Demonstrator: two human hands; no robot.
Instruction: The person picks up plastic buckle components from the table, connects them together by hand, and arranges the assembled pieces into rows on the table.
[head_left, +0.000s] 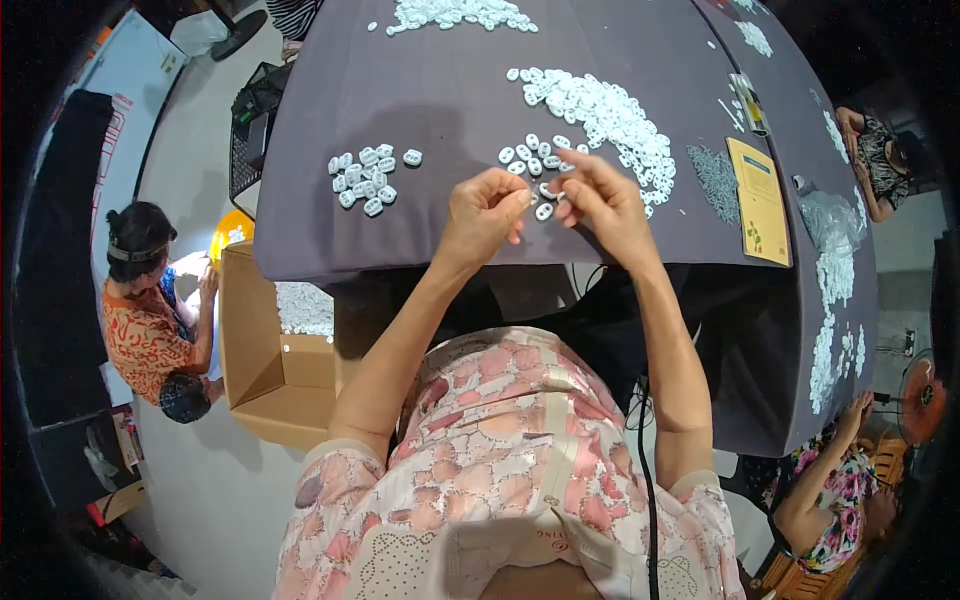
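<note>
My left hand (484,218) is closed in a pinch above the near part of the dark tablecloth, its fingertips hiding most of whatever is between them. Close by on the right, my right hand (608,205) has its fingers curled toward the thumb; a small pale bit shows at the tips, too small to name. Just beyond the fingertips lie several loose white oval pieces with two dark holes (533,152). A bigger heap of white pieces (610,118) curves behind and right of my right hand. Left of my left hand sits a separate group of white pieces (365,178).
Small grey metal-looking parts (714,180) lie by a yellow card (758,200) at right. More white pieces (460,12) are at the far edge. An open cardboard box (285,400) stands left below the table. Other people (150,310) sit around.
</note>
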